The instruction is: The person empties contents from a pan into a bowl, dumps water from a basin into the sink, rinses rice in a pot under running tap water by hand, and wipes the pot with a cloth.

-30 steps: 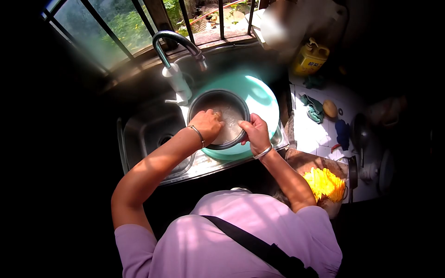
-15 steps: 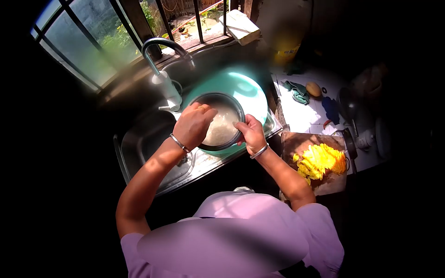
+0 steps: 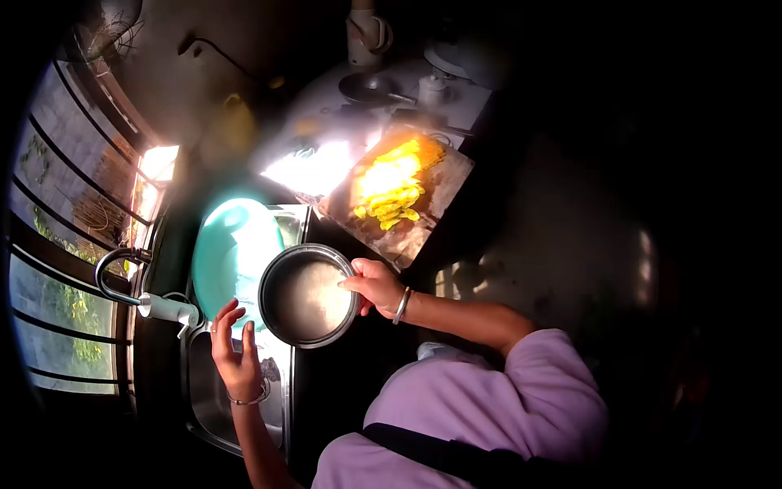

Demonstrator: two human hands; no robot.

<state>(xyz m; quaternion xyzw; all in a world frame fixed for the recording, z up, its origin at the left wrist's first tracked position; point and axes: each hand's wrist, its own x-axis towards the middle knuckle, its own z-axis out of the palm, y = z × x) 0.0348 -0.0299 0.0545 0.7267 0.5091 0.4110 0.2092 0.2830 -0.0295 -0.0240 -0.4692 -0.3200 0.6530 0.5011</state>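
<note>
My right hand (image 3: 373, 285) grips the rim of a dark round pot (image 3: 308, 295), thumb over the inside edge. Cloudy whitish liquid fills part of the pot; what lies at its bottom is hard to make out. To the left of the pot, my left hand (image 3: 236, 349) is raised over the sink (image 3: 213, 391), fingers apart and holding nothing. Beyond the pot a teal basin (image 3: 235, 253) rests on the sink. The chrome faucet (image 3: 122, 277) with a white body stands left of my left hand.
Yellow cut pieces (image 3: 395, 183) lie on a cutting board (image 3: 446, 183) beyond the pot. Farther back are a dark pan (image 3: 368, 88), a small white jar (image 3: 432, 90) and a white kettle (image 3: 364, 39). A barred window (image 3: 69, 310) is at the left.
The view has turned to the right. My left hand has come out of the pot and opened. The pot, still in my right hand, has moved off the basin toward the sink's front edge.
</note>
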